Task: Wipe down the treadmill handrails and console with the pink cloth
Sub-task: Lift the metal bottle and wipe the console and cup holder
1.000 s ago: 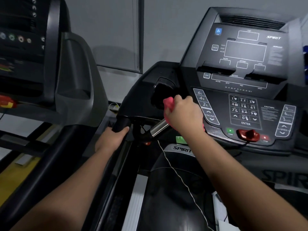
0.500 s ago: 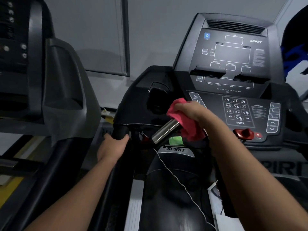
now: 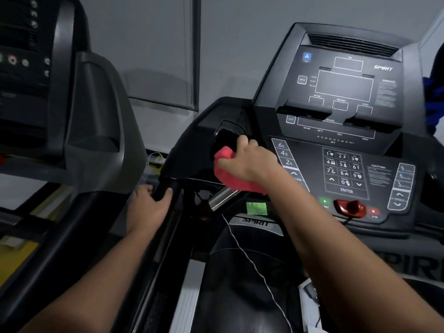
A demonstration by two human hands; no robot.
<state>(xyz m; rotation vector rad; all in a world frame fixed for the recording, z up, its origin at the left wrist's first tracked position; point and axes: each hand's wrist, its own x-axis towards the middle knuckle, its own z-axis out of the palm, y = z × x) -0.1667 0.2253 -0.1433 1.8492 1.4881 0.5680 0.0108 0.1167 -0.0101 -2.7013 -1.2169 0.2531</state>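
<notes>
A black Spirit treadmill console [image 3: 346,131] fills the upper right, with a number keypad and a red safety key. My right hand [image 3: 247,159] grips the pink cloth [image 3: 228,171] and holds it against the black cup-holder area at the console's left side, just above the silver pulse grip [image 3: 222,197]. My left hand [image 3: 150,204] grips the black left handrail [image 3: 165,188] where it meets the console.
A second treadmill [image 3: 79,121] stands close on the left. A thin white cord [image 3: 252,263] hangs down over the black motor cover. A green sticker [image 3: 256,208] sits under the console. A blue object [image 3: 434,102] shows at the right edge.
My right hand has carried the pink cloth up off the silver pulse grip to the console's left side. My left hand has stayed on the handrail.
</notes>
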